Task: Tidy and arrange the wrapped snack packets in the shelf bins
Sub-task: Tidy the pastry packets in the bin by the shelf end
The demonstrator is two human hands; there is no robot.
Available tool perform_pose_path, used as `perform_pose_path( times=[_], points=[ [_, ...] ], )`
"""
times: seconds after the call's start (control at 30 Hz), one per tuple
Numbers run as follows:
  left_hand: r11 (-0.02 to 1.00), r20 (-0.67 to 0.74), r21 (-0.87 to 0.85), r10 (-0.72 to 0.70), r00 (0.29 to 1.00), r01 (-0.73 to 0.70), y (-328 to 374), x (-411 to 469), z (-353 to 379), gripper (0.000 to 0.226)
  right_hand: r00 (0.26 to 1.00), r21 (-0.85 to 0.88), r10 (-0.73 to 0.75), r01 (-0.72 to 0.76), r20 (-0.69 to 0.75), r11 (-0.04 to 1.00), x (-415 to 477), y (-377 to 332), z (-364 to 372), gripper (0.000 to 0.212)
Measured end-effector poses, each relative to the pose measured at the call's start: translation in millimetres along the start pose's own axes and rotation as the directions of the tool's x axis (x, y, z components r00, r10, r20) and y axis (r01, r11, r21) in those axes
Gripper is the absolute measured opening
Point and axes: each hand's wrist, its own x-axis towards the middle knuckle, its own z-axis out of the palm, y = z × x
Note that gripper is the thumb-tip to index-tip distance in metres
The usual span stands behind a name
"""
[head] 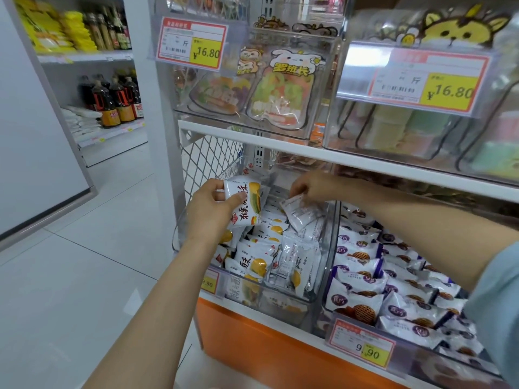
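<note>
A clear plastic bin (323, 293) on the lower shelf is heaped with white snack packets (254, 262) printed with yellow cakes. My left hand (209, 210) grips one such packet (247, 203) upright above the bin's left side, print facing me. Over the back of the same bin, my right hand (307, 186) pinches the top edge of another white packet (302, 213), which hangs with its plain back showing. Both hands sit just under the shelf board above.
To the right, a second clear bin (410, 363) holds purple-and-white waffle packets (362, 299). Price tags reading 9.90 hang on the bin fronts. The white shelf board (365, 164) above carries bins of jelly bags. An orange base runs below; tiled floor lies left.
</note>
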Motion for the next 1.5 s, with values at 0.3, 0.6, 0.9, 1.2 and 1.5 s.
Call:
perform_pose_path(
  times=[0.3, 0.6, 0.9, 1.2, 1.5],
  points=[
    [1.0, -0.021, -0.001, -0.017, 1.0, 0.017, -3, 5, -9, 0.019, 0.988, 0.032, -0.122, 0.126, -0.09, 0.992, -21, -44, 33, 0.026],
    [0.997, 0.279, 0.016, 0.067, 0.958, -0.074, 0, -6, 5, 0.02, 0.981, 0.763, -0.175, 0.173, -0.08, 0.622, -56, -62, 29, 0.022],
    [0.224, 0.78, 0.584, 0.11, 0.616, -0.78, -12, 12, 21, 0.047, 0.945, 0.702, 0.079, 0.178, -0.318, 0.69, -87, -7, -7, 0.021],
    [-0.244, 0.835, 0.338, -0.367, 0.41, -0.909, -12, 39, 50, 0.092, 0.894, 0.776, 0.252, 0.149, -0.371, 0.613, -120, 16, 4, 0.014],
    [-0.319, 0.851, 0.276, -0.358, 0.385, -0.906, -17, 33, 54, 0.089, 0.877, 0.769, 0.279, 0.143, -0.39, 0.623, -129, 33, 15, 0.03]
  ],
)
